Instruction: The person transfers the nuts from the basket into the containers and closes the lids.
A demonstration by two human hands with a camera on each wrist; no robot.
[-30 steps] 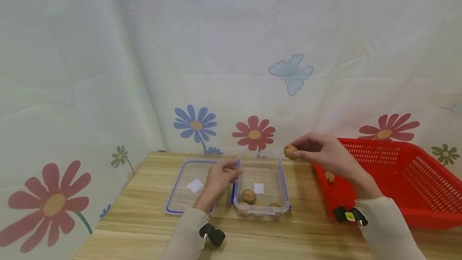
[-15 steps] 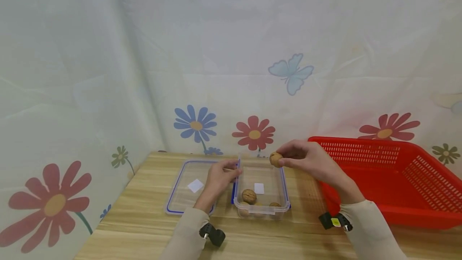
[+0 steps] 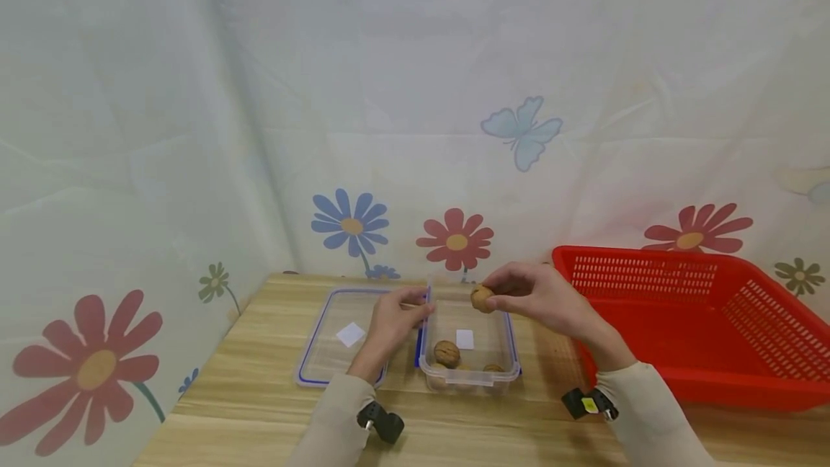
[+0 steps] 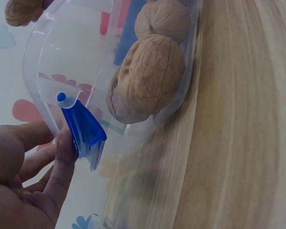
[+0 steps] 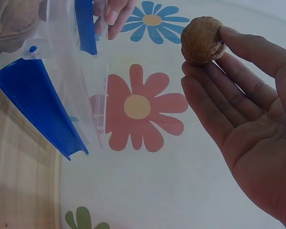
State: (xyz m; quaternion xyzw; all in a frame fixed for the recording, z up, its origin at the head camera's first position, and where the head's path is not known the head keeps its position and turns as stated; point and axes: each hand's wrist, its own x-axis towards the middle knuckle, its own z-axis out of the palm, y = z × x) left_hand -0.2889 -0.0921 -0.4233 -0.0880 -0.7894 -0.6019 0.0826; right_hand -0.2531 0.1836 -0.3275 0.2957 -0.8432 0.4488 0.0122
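My right hand pinches a brown walnut in its fingertips, held in the air above the far part of a clear plastic container with blue clasps. In the right wrist view the walnut sits at the tips of the fingers. Two walnuts lie on the container floor near its front wall; the left wrist view shows them close up. My left hand grips the container's left wall, with the thumb against the blue clasp.
The container's clear lid, edged in blue, lies flat on the wooden table just left of the container. A large red mesh basket stands to the right. A flowered cloth backdrop closes off the back and left.
My right hand has carried the walnut leftward and a little down, from beside the red basket to above the container. The left hand has stayed on the container's wall.
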